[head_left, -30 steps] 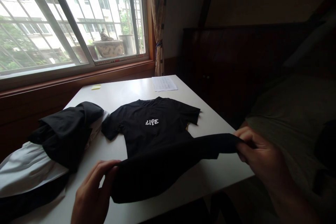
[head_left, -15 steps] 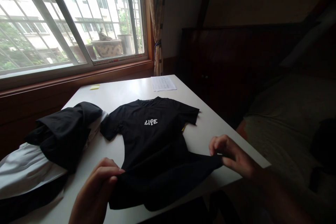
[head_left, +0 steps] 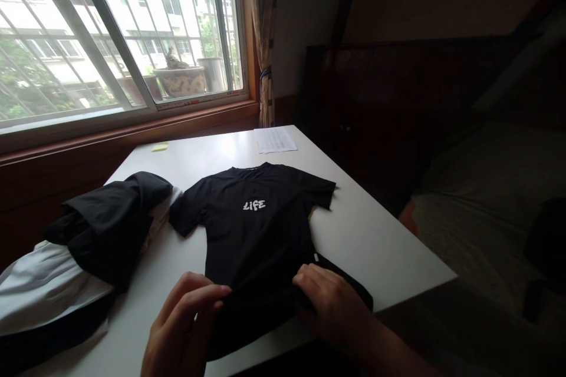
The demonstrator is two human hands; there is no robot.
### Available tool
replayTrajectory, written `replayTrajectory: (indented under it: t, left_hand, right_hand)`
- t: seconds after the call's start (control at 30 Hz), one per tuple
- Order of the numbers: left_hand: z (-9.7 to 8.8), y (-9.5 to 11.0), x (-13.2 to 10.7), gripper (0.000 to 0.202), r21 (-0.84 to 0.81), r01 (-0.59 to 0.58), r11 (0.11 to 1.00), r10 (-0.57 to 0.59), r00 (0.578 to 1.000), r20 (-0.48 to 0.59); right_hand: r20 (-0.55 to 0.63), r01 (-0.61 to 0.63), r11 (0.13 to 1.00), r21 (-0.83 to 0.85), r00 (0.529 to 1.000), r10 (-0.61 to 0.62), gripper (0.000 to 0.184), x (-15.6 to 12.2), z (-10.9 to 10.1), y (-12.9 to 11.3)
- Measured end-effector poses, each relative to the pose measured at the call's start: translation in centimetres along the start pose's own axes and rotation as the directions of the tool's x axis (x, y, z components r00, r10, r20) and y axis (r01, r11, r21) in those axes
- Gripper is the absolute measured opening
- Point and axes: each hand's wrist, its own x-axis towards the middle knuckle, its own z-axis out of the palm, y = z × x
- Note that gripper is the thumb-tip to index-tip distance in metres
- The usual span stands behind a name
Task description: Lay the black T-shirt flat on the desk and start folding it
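black short-sleeved cotton t-shirt (head_left: 259,230) flat on white table (head_left: 375,235), front up, collar far, hem at hands; long axis runs straight away from person. left hand (head_left: 186,330) pinches near-left hem, thumb against fingers. right hand (head_left: 329,306) knuckles-up on bunched hem opposite; grip beneath hidden. both equally near. chest print reads "life". heap of black and white clothes (head_left: 88,235) left; printed paper sheet (head_left: 275,140) beyond collar, unreadable.
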Motion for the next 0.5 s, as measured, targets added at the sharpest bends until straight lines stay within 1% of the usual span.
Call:
replayTrajectory:
  t: [0.07,0.13,0.2,0.27,0.33,0.37,0.4,0.43,0.5]
  left_hand:
    - [-0.4,-0.5,-0.1,0.015,0.02,-0.081,0.996,0.08,0.995,0.054]
    - [-0.8,-1.4,-0.4,0.015,0.029,-0.143,0.989,0.139,0.984,0.112]
    - [-0.8,-2.3,-0.7,0.014,0.016,-0.204,0.979,0.197,0.963,0.184]
    - [-0.4,-3.0,-1.1,0.023,0.024,-0.288,0.957,0.269,0.92,0.283]
    - [0.3,-3.5,-1.4,0.032,0.094,-0.366,0.926,0.303,0.868,0.394]
    - [0.7,-3.7,-1.6,0.032,0.145,-0.387,0.91,0.292,0.85,0.439]
    - [0.9,-3.8,-1.7,0.029,0.195,-0.398,0.897,0.273,0.843,0.464]
    - [1.1,-4.0,-1.8,0.029,0.24,-0.4,0.885,0.255,0.846,0.469]
    - [1.0,-4.5,-1.8,0.038,0.309,-0.387,0.868,0.235,0.871,0.432]
  right_hand:
    - [-0.096,-0.026,1.0,0.002,0.995,0.026,0.015,0.3,-0.7,1.0]
    - [-0.219,-0.084,0.996,0.001,0.972,0.082,0.012,0.5,-2.6,2.2]
    - [-0.353,-0.133,0.99,-0.037,0.929,0.112,0.016,0.5,-4.9,3.4]
    - [-0.453,-0.153,0.983,-0.103,0.887,0.091,0.02,0.4,-6.9,4.3]
    - [-0.502,-0.161,0.969,-0.185,0.864,0.048,0.022,0.5,-8.3,5.0]
    - [-0.516,-0.165,0.961,-0.224,0.856,0.027,0.022,0.5,-8.8,5.2]
    - [-0.526,-0.173,0.951,-0.255,0.85,0.014,0.022,0.5,-9.2,5.4]
    - [-0.531,-0.18,0.944,-0.277,0.847,0.005,0.021,0.6,-9.6,5.6]
    - [-0.537,-0.193,0.934,-0.3,0.844,0.002,0.019,0.7,-10.4,6.1]
